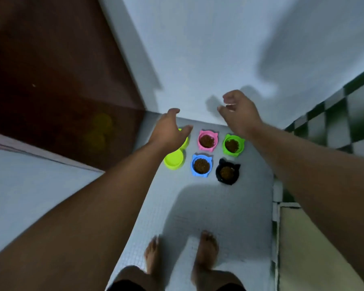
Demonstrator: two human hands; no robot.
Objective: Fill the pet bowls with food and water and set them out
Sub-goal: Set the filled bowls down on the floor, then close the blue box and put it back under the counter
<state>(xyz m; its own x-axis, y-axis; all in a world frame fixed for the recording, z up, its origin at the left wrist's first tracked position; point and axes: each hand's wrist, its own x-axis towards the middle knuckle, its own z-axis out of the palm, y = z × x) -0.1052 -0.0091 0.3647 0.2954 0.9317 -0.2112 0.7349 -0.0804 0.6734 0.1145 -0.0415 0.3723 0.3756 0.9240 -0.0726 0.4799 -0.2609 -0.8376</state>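
Head view: six bowls sit on the floor (208,206) by the wall. Pink bowl (207,140), green bowl (232,145), blue bowl (201,165) and black bowl (227,172) hold kibble. Left hand (169,131) and right hand (237,114) hover above, loosely open, empty.
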